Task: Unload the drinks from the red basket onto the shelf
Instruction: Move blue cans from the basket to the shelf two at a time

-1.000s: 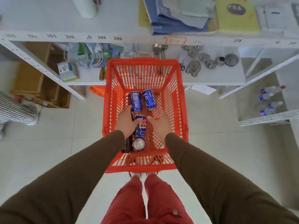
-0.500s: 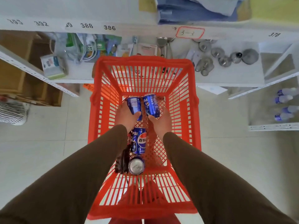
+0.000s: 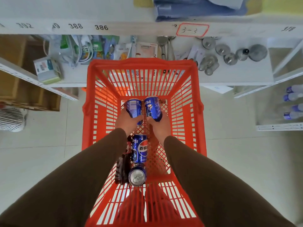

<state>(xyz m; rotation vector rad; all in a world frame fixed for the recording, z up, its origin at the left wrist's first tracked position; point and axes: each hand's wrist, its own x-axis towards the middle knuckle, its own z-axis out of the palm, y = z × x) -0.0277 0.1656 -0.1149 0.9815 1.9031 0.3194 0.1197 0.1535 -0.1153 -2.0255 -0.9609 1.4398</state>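
Plainly the unloading is at an early stage: inside the red slatted plastic basket [image 3: 188, 112], the left hand [image 3: 127, 119] curls its fingers round one blue Pepsi can [image 3: 133, 108], and the right hand [image 3: 158, 124] grips a second blue Pepsi can [image 3: 153, 108] just beside it, both cans low between the walls. Left on the basket floor are a third blue can lying flat [image 3: 139, 149], a can showing its silver top [image 3: 137, 176], and a dark cola bottle [image 3: 123, 166] beside them. No drink from the basket can be told on the white metal shelf [image 3: 237, 76] beyond the far rim. Steep walls hem the arms; bare shelf surface shows right of the basket, below the small metal lids [image 3: 229, 54].
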